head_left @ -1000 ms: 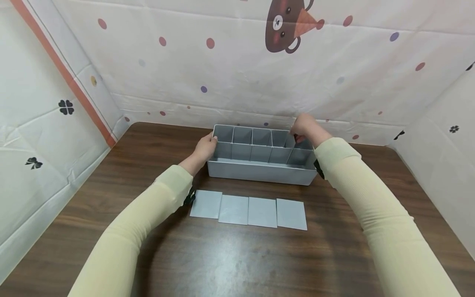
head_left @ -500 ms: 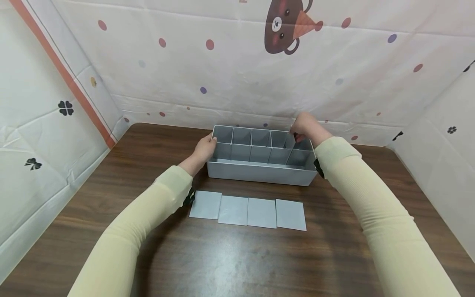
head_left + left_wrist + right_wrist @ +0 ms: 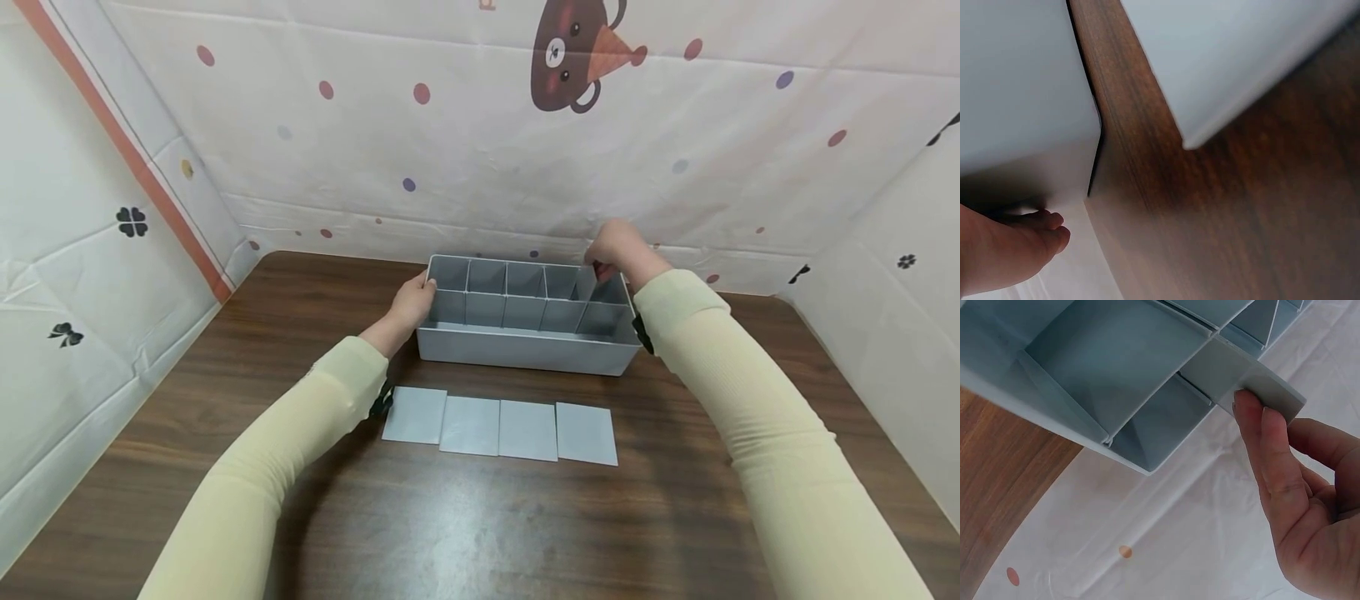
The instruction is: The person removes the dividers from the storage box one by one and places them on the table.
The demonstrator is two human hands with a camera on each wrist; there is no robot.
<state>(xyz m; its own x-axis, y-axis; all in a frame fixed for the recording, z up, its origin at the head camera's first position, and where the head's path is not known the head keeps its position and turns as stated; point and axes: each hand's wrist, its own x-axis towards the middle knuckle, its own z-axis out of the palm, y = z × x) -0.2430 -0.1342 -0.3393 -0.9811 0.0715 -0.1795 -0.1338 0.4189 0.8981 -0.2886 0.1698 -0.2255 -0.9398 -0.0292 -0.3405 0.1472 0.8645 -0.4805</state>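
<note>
A grey divided storage box (image 3: 525, 350) stands at the back of the table, with a row of compartments behind one long front compartment. My left hand (image 3: 408, 304) grips the box's left end, thumb at the rim; in the left wrist view its fingers (image 3: 1047, 231) are partly hidden beside the box wall. At the right, my right hand (image 3: 621, 247) pinches a thin grey divider panel (image 3: 1222, 369) between thumb and fingers. This divider sticks up partly above the back rim, its lower part still among the compartments, near the rightmost cell.
Several flat grey panels (image 3: 528, 429) lie side by side on the brown wooden table (image 3: 480, 533), in front of the box. A patterned white cloth wall (image 3: 480, 133) rises close behind the box, with more cloth at both sides.
My right hand has risen slightly, and more of the divider shows above the box. My left hand keeps its grip on the left end. The whole view has shifted a little.
</note>
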